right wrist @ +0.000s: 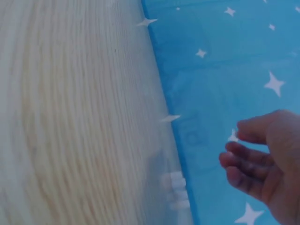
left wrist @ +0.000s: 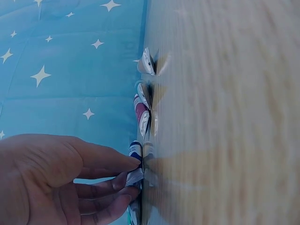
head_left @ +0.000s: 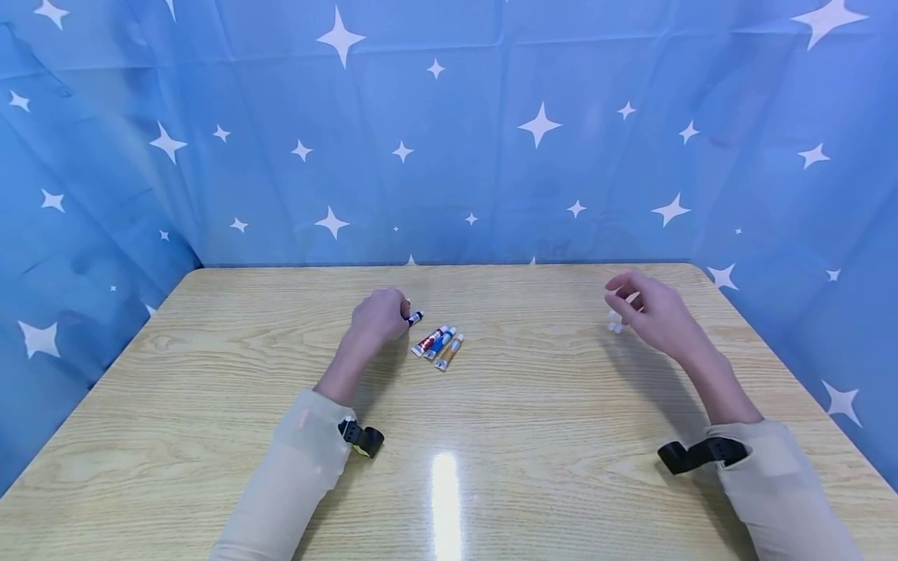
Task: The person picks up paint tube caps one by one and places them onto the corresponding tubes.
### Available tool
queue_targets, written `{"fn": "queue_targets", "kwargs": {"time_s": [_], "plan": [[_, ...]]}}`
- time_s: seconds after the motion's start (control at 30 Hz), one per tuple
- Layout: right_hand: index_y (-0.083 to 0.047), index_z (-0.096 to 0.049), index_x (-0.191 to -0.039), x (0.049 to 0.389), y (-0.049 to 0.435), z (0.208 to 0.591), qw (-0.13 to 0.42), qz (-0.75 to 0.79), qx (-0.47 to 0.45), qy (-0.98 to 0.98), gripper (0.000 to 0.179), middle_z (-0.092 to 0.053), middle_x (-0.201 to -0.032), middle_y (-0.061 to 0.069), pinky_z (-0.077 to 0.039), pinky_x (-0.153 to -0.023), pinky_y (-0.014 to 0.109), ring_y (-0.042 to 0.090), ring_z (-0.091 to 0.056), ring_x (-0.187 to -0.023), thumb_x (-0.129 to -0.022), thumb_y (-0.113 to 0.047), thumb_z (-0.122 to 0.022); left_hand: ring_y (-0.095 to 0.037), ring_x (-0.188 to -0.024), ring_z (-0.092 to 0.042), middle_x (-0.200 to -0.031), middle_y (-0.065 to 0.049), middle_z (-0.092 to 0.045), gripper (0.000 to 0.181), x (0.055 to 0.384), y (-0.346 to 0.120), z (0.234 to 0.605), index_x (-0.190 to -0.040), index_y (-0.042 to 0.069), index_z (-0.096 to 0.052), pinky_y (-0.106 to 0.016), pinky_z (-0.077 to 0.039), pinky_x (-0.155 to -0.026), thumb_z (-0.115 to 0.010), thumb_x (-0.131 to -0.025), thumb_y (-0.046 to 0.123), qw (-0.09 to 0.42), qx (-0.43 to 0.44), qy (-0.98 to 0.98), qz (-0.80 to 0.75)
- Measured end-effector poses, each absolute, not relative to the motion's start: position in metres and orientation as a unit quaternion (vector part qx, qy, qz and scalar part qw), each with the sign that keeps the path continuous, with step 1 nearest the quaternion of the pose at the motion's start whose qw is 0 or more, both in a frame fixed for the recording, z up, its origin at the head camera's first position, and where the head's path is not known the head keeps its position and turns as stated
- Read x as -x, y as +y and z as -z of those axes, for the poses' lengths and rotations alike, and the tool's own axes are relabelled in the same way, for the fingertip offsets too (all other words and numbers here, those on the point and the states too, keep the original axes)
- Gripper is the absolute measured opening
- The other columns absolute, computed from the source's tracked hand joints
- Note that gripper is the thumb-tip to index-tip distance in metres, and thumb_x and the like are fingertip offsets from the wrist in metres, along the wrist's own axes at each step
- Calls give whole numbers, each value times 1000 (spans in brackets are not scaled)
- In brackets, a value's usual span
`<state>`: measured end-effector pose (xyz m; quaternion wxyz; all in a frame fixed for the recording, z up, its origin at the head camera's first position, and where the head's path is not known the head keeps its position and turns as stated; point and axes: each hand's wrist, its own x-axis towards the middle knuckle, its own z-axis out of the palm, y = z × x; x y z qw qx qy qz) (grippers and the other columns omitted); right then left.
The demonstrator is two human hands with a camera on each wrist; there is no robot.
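My left hand (head_left: 379, 315) is low over the far left-middle of the table, its thumb and fingers pinching a dark blue paint tube (left wrist: 135, 149). Part of another tube (left wrist: 135, 211) shows below the fingertips in the left wrist view. To the right of that hand lie a red paint tube (head_left: 429, 342), a blue one (head_left: 440, 343) and an ochre one (head_left: 450, 352), side by side at a slant. My right hand (head_left: 648, 308) hovers at the far right with loosely bent fingers and nothing held. Small white pieces (head_left: 615, 322) lie below its fingertips.
The light wooden table (head_left: 533, 436) ends at a blue curtain (head_left: 449, 179) with white stars, which also runs along both sides. A black wrist camera (head_left: 361, 438) sits on the left sleeve, another (head_left: 701, 454) on the right.
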<state>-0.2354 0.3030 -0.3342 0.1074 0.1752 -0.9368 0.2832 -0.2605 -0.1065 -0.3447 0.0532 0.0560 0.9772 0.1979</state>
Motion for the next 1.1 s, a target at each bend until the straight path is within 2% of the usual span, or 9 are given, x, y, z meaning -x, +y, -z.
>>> {"fn": "queue_targets", "kwargs": {"time_s": [0.13,0.3,0.43,0.77,1.1], "plan": [[4,-60,-122,238,310,337,83,-268,-163,-946,28,-66,-103,20,-49,-61,31,27,-62,-79,-103,-17,-58,-16,-58,-44,-64,-1,-47,27,260,-107,343,-66,12,-55,-28,-33,-53,-63,-90,2,67,-51,977,-196],[5,-61,-120,241,318,343,55,-258,-146,-953,29,-66,-102,20,-49,-64,33,27,-63,-80,-102,-17,-61,-13,-51,-35,-55,5,-34,38,259,-108,342,-56,17,-46,-28,-29,-49,-63,-87,3,80,-47,977,-192],[6,-61,-118,242,323,346,38,-252,-139,-957,30,-66,-100,18,-50,-66,35,26,-64,-81,-101,-18,-62,-12,-50,-34,-52,6,-34,38,259,-109,342,-54,17,-46,-27,-29,-49,-65,-83,2,86,-44,977,-191],[5,-64,-113,245,327,351,-3,-237,-135,-962,27,-67,-96,13,-50,-66,34,24,-63,-81,-99,-17,-65,-12,-50,-37,-53,5,-35,37,258,-110,341,-55,16,-48,-26,-30,-49,-67,-84,4,94,-38,977,-188],[2,-68,-105,247,330,359,-4,-222,-149,-964,20,-68,-94,11,-48,-65,33,21,-61,-80,-98,-16,-68,-11,-48,-34,-52,5,-34,38,259,-111,343,-55,15,-47,-25,-28,-47,-66,-85,3,93,-44,976,-194]]}}
